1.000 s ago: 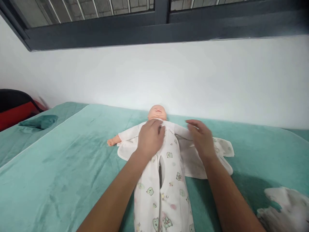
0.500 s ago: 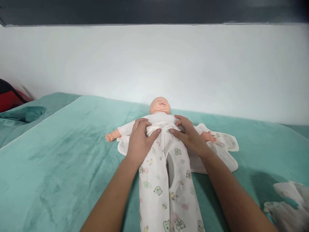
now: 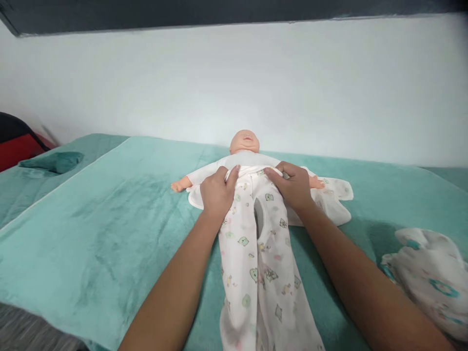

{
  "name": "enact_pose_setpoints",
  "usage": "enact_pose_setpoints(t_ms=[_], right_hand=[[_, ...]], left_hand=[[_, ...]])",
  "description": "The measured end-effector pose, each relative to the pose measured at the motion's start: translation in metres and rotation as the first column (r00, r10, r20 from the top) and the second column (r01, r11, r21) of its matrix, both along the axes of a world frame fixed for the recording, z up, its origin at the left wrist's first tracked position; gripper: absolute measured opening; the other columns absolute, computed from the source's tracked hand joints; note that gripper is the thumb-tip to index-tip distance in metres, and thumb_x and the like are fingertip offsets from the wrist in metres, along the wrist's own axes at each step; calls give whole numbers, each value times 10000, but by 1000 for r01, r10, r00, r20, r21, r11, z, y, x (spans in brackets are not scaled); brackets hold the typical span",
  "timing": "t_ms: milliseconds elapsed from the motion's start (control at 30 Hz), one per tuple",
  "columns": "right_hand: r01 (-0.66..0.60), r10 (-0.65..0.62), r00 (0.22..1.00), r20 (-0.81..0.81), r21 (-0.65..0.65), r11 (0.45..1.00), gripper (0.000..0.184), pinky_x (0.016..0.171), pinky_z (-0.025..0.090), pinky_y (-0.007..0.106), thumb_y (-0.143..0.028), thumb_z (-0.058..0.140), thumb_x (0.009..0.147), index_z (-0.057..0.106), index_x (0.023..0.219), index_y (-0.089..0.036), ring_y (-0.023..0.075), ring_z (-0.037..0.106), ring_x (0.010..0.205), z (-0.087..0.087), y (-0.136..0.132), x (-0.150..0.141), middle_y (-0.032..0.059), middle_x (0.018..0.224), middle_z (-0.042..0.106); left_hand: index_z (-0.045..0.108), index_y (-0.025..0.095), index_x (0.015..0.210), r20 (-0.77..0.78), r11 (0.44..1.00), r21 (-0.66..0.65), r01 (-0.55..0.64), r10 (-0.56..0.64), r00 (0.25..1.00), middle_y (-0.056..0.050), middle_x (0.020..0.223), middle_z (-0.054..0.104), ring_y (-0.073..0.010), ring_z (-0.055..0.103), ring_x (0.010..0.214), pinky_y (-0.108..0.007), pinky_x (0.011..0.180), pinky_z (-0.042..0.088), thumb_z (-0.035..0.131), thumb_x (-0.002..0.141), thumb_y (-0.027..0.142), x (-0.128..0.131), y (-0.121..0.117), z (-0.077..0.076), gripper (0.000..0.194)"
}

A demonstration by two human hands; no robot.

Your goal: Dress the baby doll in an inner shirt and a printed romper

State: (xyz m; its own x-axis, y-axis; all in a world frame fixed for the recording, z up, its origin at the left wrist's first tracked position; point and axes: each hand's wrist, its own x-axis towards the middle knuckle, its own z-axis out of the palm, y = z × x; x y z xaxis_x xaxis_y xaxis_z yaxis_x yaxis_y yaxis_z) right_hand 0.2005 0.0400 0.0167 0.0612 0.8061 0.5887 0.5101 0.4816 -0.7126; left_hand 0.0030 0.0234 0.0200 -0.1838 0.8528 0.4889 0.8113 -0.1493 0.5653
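Note:
A baby doll (image 3: pixel 244 142) lies face up on the teal blanket (image 3: pixel 120 214), head toward the wall, in a white top with arms spread. White trousers (image 3: pixel 256 253) printed with small animals run from its waist toward me. My left hand (image 3: pixel 216 192) grips the waistband on the left side, fingers curled over the cloth. My right hand (image 3: pixel 292 186) grips the waistband on the right side the same way. An opened white garment (image 3: pixel 329 204) lies under and to the right of the doll.
A crumpled white cloth with teal print (image 3: pixel 431 278) lies at the right near the blanket's front. A folded teal cloth (image 3: pixel 54 161) and a red and black object (image 3: pixel 18 146) are at the far left. A white wall stands right behind the doll.
Both hands came down from the doll's chest to its waist and closed on the trousers' waistband. The view tilted down, so more of the trouser legs and the crumpled cloth show.

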Motion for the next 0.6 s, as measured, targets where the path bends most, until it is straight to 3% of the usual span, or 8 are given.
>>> enact_pose_setpoints(t_ms=[100,167,300,367,433,533,600], right_hand=[[22,-30,998,-62,-128,992,538,561,246,300,-499,610,863,294,536,-212,118,289,563,-7,-6,6,-42,538,286],[-46,19,994,-110,-248,968,559,555,249,295,-567,570,869,273,548,-218,119,286,566,-12,-8,12,-42,542,279],[-217,177,975,-135,-399,891,468,704,415,301,-621,537,860,500,626,-217,178,504,716,-18,-15,28,-5,689,563],[-303,288,952,-102,-428,851,365,858,446,339,-583,618,812,632,789,-219,220,579,896,-17,-22,37,20,891,668],[-372,378,922,-82,-456,809,379,926,442,371,-528,731,715,668,929,-222,247,587,991,-16,-33,44,25,998,680],[-384,392,916,-82,-455,803,429,849,455,351,-487,799,627,661,923,-210,242,579,925,-17,-50,45,8,927,658],[-345,350,934,-70,-436,832,356,742,430,310,-503,761,675,630,811,-201,201,542,797,-21,-60,40,-14,803,612]], left_hand=[[490,206,634,19,998,-41,48,-48,999,2,566,491,-163,468,602,-297,612,256,416,954,531,-8,-4,-5,462],[506,205,654,67,986,-112,123,-116,991,4,596,519,-166,499,637,-290,632,295,427,944,531,-18,-10,-8,444],[580,202,918,215,887,-297,355,-300,929,4,804,617,-181,565,766,-282,709,401,566,853,549,-44,-33,-7,354],[542,208,1128,314,797,-351,491,-394,864,-10,987,634,-198,588,875,-283,752,440,677,765,549,-54,-46,-5,516],[498,215,1217,361,748,-369,552,-432,827,-20,1087,618,-210,588,938,-285,771,457,740,699,556,-59,-56,-4,665],[559,207,1066,256,810,-353,468,-398,881,-15,996,614,-203,573,876,-294,751,448,730,703,570,-56,-64,-10,541],[571,206,918,123,873,-297,386,-366,922,-16,922,606,-200,559,843,-302,750,431,677,768,521,-50,-68,-18,365]])
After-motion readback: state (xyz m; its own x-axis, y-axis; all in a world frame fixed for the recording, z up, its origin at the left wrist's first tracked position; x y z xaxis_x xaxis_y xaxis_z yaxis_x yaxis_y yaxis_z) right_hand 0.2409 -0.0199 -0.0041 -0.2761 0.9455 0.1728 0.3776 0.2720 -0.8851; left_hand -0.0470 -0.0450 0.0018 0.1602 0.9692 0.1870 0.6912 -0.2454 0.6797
